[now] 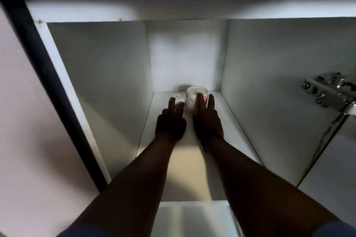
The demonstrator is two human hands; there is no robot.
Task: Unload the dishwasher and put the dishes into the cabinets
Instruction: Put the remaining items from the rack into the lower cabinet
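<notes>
White cabinet walls [100,75] frame the head view, with a metal door hinge [331,92] on the right panel and a pale shelf floor [227,121] running to the back. Both arms reach deep inside. The left hand [170,125] rests its fairly straight fingers [171,104] against a small white upturned cup [178,99], while the right hand [208,123] has its fingers [201,102] laid along the side of a larger white ceramic mug with a red flower print [195,100]; whether the thumbs wrap round either piece is hidden by the dim light. Cup and mug stand just beside each other near the back wall, seemingly set on the shelf. This looks like the placing step for two drinking vessels. Next, the hands likely need to let go cleanly, draw straight back without nudging either piece, and return to the dishwasher, which is out of sight.
</notes>
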